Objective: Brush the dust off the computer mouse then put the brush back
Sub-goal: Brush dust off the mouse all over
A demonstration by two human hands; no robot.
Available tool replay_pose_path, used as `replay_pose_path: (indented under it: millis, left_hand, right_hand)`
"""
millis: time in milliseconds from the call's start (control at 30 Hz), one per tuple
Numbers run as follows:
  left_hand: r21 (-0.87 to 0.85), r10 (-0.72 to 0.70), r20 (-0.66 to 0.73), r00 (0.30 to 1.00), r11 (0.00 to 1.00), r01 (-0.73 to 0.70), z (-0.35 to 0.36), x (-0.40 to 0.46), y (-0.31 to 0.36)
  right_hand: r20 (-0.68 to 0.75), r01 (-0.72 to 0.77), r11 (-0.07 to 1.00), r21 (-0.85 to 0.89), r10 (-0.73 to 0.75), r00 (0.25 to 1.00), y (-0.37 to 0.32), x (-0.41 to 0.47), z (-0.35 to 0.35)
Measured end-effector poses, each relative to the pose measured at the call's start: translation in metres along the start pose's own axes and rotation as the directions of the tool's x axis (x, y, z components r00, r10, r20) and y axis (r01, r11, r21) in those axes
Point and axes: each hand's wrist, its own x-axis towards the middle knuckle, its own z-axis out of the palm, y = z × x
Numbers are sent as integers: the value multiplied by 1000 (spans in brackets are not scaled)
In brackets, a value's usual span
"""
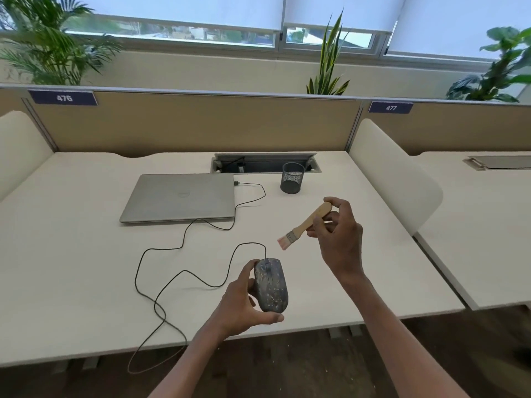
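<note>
Above the desk (86, 282), the left hand (244, 304) grips the dusty mouse (271, 285) while the right hand (337, 234) pinches the brush (304, 224), bristles just short of it. Brushing looks about to begin; bristles must meet the shell.

Bright, even daylight from the windows (184, 30), soft faint shadows, wide-angle bending and blur at edges.
</note>
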Motion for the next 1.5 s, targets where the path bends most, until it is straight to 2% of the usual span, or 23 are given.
replay_pose_path:
  millis: [500, 867, 967, 1200, 1500]
  left_hand:
    - [32, 25, -107, 994, 999, -22, 61, -138, 62]
    - [76, 43, -147, 988, 997, -32, 71, -215, 62]
    - [64, 40, -125, 991, 997, -32, 65, -229, 54]
    - [57, 39, -66, 997, 998, -35, 32, -263, 16]
    - [23, 51, 28, 998, 998, -51, -14, -304, -18]
  right_hand:
    - [79, 93, 989, 116, -103, 992, -28, -99, -89]
    - [89, 122, 984, 129, -134, 987, -56, -167, -114]
    - [65, 111, 991, 77, -116, 991, -61, -183, -113]
    - [32, -18, 999, 37, 17, 999, -89, -233, -83]
    - [68, -56, 997, -52, 59, 996, -135, -281, -37]
